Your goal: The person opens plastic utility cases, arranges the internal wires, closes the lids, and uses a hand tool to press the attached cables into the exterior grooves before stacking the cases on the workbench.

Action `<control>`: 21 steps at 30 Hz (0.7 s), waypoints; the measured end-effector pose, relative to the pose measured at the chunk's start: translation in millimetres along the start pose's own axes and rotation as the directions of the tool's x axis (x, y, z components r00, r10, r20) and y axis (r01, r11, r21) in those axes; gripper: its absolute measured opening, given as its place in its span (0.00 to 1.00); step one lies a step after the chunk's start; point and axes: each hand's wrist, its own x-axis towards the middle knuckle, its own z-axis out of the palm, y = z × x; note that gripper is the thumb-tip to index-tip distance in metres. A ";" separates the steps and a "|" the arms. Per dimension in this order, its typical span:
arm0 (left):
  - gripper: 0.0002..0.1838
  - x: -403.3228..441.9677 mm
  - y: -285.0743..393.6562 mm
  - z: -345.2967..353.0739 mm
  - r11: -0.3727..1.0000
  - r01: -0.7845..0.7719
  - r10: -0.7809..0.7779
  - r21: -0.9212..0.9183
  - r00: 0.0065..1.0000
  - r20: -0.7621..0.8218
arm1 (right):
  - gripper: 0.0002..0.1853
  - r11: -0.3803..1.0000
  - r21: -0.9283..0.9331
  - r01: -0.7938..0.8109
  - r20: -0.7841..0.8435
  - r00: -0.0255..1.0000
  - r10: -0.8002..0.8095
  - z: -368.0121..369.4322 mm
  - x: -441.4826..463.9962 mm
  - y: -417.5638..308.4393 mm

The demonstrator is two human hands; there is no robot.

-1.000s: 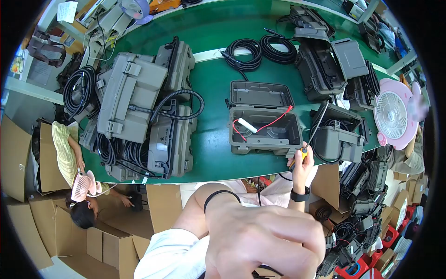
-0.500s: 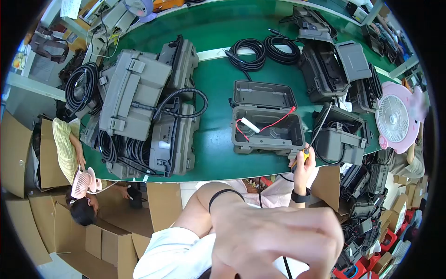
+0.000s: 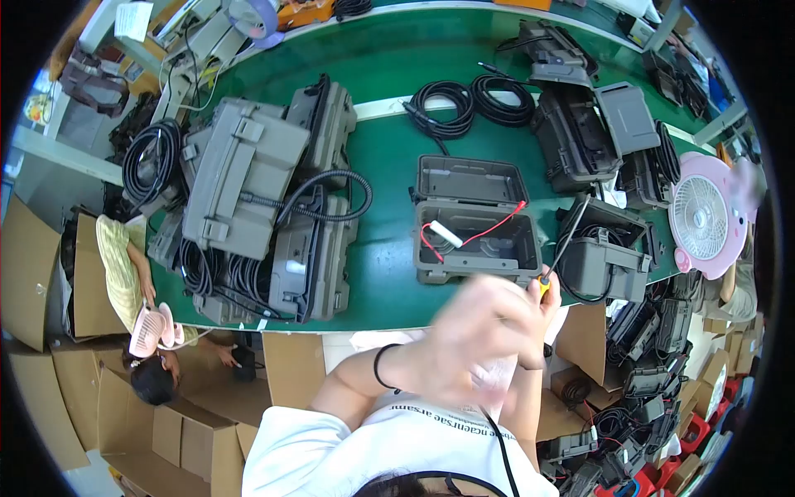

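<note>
A screwdriver with a yellow handle [image 3: 544, 283] and a long metal shaft is in my right hand [image 3: 547, 303], at the table's front edge. The shaft points up and away, past the right side of an open grey plastic case [image 3: 476, 269]. Inside that case lie a white cylinder [image 3: 445, 234] and thin red wires [image 3: 497, 224]. My left hand [image 3: 484, 327] is smeared by motion in front of the case, close to my right hand. Its fingers cannot be made out. A black band [image 3: 379, 364] circles the left wrist.
Grey cases [image 3: 240, 178] with black cables are piled on the left of the green table [image 3: 385, 248]. Coiled cables [image 3: 443, 110] lie behind the open case. More cases [image 3: 609, 261] and a pink fan [image 3: 700, 215] stand right. Another person [image 3: 124, 257] is at the left.
My left hand has moved up and away from me, from close under the camera to near the right hand. My right hand still holds the screwdriver beside the case. The view has shifted slightly.
</note>
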 end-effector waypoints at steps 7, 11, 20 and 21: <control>0.21 -58.4 -39.6 -22.3 0.250 0.313 -0.358 0.916 0.909 -0.212 | 0.12 0.996 0.040 -0.082 0.036 0.996 0.080 1.9 2.0 -6.5; 0.20 -77.0 -51.6 -31.3 0.478 0.289 -0.385 0.829 0.918 -0.098 | 0.10 0.995 -0.028 -0.092 -0.023 0.996 0.092 7.8 2.3 -8.6; 0.21 -120.1 -42.9 -41.8 0.518 -0.024 -0.356 0.855 0.903 0.242 | 0.11 0.978 0.162 -0.134 -0.119 0.981 0.154 5.9 -6.7 -37.6; 0.21 -122.0 -42.3 -44.1 0.498 -0.058 -0.351 0.865 0.899 0.262 | 0.11 0.976 0.182 -0.122 -0.108 0.984 0.144 7.4 -5.9 -45.1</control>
